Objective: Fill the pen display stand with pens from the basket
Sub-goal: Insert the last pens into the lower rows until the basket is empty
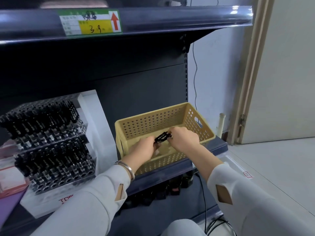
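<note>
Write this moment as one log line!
left hand: grips pens | right hand: grips pens | where: inside basket | display stand: mostly filled

Soft, cool, even light. The pale wall [213, 74] and floor [272, 159] at right are bright; the dark back panel [136, 86] under the upper shelf [170, 19] lies in shadow. White glare streaks that shelf's front edge. The price label [90, 23] is blurred and the pen display stand [47, 142] at left smeared. The left hand [144, 149], right hand [185, 139] and the black pens [162, 137] they hold look sharper. The door frame [250, 74] bows near the edge.
</note>
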A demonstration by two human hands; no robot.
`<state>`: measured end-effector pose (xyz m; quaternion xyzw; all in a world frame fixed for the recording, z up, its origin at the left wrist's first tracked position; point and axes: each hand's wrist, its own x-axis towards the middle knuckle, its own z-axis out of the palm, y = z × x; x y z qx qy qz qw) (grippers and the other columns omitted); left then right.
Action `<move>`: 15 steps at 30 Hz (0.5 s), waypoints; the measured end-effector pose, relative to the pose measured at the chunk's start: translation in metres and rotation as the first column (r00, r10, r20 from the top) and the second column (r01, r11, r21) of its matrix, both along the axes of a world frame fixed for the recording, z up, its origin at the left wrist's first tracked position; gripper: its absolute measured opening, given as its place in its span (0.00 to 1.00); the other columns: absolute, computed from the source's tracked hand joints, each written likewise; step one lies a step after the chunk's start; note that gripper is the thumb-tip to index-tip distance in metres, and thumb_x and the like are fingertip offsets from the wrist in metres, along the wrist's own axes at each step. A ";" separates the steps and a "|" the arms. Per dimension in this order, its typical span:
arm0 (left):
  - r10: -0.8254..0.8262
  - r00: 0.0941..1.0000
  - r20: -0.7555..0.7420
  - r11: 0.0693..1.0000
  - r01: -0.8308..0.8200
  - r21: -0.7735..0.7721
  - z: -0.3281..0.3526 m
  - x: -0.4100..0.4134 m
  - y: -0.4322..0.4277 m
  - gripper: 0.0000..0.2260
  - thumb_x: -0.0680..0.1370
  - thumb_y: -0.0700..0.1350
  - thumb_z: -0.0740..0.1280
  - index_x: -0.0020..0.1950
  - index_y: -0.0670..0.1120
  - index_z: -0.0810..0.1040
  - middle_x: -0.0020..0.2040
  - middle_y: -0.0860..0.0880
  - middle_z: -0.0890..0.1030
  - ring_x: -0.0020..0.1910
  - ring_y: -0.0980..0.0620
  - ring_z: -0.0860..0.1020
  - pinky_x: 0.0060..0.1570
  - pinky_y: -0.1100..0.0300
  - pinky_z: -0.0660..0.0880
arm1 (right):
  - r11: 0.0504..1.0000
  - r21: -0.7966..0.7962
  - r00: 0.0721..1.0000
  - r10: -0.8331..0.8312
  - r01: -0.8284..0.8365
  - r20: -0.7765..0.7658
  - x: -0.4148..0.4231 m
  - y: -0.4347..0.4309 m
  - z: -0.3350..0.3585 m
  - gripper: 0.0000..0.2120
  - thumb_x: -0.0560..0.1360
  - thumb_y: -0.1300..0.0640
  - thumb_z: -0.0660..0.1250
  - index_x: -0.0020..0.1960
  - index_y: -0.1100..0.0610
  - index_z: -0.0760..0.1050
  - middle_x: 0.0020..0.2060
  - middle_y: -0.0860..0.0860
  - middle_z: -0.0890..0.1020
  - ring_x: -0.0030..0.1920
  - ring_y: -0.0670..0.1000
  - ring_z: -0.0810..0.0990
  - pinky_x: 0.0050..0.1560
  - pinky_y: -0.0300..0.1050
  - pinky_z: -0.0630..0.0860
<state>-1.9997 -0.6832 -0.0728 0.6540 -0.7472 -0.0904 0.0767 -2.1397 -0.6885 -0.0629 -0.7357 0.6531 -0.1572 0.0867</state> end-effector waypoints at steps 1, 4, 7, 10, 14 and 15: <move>0.017 1.000 0.004 1.000 -0.017 -0.020 0.004 0.002 0.002 0.11 0.81 0.52 0.56 0.59 0.49 0.71 0.37 0.55 0.73 0.28 0.56 0.69 0.26 0.63 0.62 | 1.000 -0.006 1.000 0.006 -0.006 -0.005 0.003 0.001 0.002 0.13 0.78 0.54 0.58 0.62 0.53 0.71 0.53 0.54 0.79 0.51 0.59 0.78 0.43 0.47 0.71; 0.062 0.996 0.063 0.989 -0.053 -0.137 0.016 0.012 0.008 0.12 0.81 0.53 0.55 0.52 0.47 0.72 0.34 0.52 0.72 0.29 0.54 0.71 0.26 0.61 0.64 | 1.000 -0.023 1.000 -0.014 0.014 -0.009 0.007 0.005 0.009 0.14 0.78 0.56 0.57 0.63 0.52 0.70 0.51 0.54 0.79 0.49 0.58 0.78 0.41 0.46 0.70; 0.099 0.983 0.152 0.964 -0.057 -0.261 0.029 0.019 0.016 0.12 0.81 0.54 0.54 0.50 0.47 0.69 0.32 0.52 0.72 0.28 0.53 0.70 0.26 0.61 0.64 | 0.998 -0.065 0.999 -0.029 0.026 -0.033 0.010 0.011 0.015 0.08 0.77 0.59 0.57 0.54 0.55 0.70 0.43 0.53 0.78 0.40 0.57 0.75 0.40 0.45 0.69; 0.099 0.989 0.109 0.924 -0.051 -0.378 0.042 0.024 0.024 0.10 0.81 0.53 0.53 0.50 0.48 0.66 0.36 0.52 0.73 0.33 0.52 0.71 0.26 0.61 0.61 | 0.997 -0.071 0.999 -0.037 0.035 -0.025 0.016 0.014 0.020 0.05 0.76 0.60 0.57 0.45 0.56 0.71 0.40 0.52 0.77 0.39 0.57 0.76 0.44 0.48 0.71; 0.054 0.989 -0.139 0.917 -0.105 -0.384 0.049 0.038 0.031 0.10 0.81 0.53 0.56 0.44 0.49 0.64 0.34 0.54 0.71 0.34 0.51 0.72 0.34 0.58 0.68 | 0.995 -0.082 0.937 -0.027 0.060 0.348 0.030 0.019 0.034 0.12 0.78 0.58 0.57 0.57 0.55 0.76 0.48 0.54 0.82 0.43 0.57 0.81 0.41 0.47 0.77; 0.041 0.980 -0.197 0.923 -0.113 -0.369 0.049 0.042 0.034 0.11 0.80 0.53 0.57 0.42 0.49 0.65 0.33 0.54 0.71 0.34 0.51 0.72 0.34 0.58 0.68 | 0.997 -0.066 0.860 -0.001 0.040 0.511 0.036 0.021 0.040 0.12 0.79 0.58 0.58 0.58 0.56 0.76 0.49 0.54 0.82 0.43 0.56 0.81 0.43 0.49 0.79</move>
